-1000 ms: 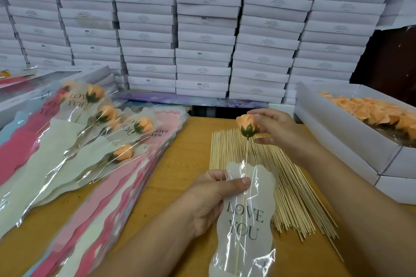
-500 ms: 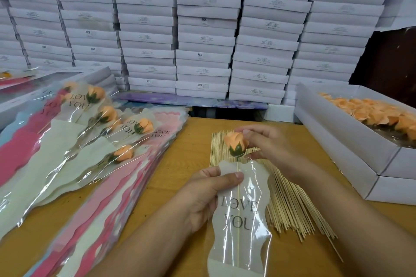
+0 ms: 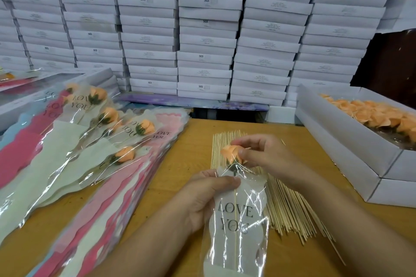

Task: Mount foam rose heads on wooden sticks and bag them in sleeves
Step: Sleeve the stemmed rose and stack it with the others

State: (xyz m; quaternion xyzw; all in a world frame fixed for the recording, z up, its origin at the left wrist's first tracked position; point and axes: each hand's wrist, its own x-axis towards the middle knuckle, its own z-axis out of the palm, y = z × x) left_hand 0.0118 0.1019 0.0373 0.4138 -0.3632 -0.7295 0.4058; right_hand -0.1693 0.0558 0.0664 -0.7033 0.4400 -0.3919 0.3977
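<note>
Now, from the head view, the rose (image 3: 230, 153) had sunk lower than a second before, its base at the mouth of the sleeve (image 3: 238, 220). The right hand (image 3: 265, 153) pinched the rose; the left hand (image 3: 202, 200) pinched the sleeve's top edge, stick (image 3: 235, 227) inside. Sticks (image 3: 288, 213) lay on the table (image 3: 198, 137); bagged roses (image 3: 108, 141) left, a box (image 3: 351, 150) of heads right, stacked boxes (image 3: 207, 29) behind.

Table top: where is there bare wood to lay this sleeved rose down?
Bare table shows between the pile of bagged roses and the wooden sticks, and a strip between the sticks and the white box of rose heads. The left side is crowded with sleeves.
</note>
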